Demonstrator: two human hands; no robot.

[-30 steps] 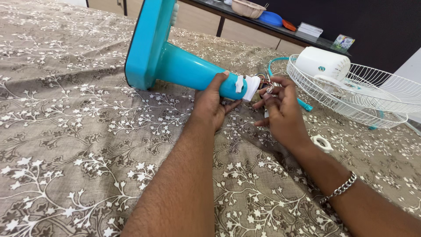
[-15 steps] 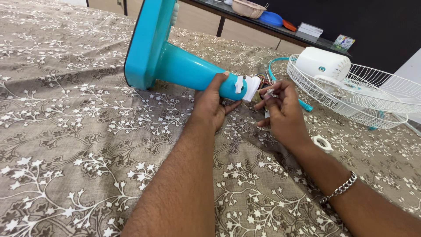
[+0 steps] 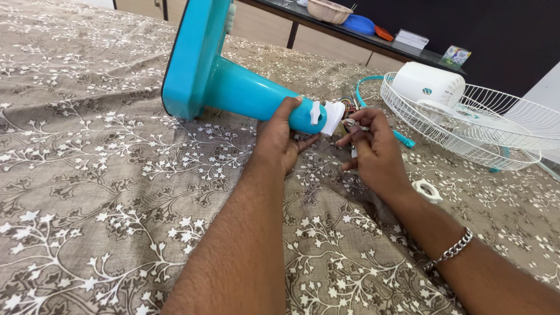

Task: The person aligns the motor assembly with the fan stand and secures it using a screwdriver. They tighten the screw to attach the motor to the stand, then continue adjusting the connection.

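Fan stand [image 3: 245, 93] lies on its side — neck pointing right, gripped by left hand [image 3: 280, 140]; right hand [image 3: 373, 151] pinches wires [image 3: 349, 108].

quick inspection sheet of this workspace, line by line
surface: brown bedspread with white floral print, creased.
job's things: turquoise fan stand lying on its side, base to the left, white collar at its neck end.
clutter: white fan motor resting in white wire fan guard; small white ring part on the spread.
grippers: left hand grips the stand's neck; right hand pinches a small metal part by the collar, chain bracelet on the wrist.
cables: thin wires at the neck end, partly hidden.
surroundings: dark table behind with bowl, blue dish, small boxes.
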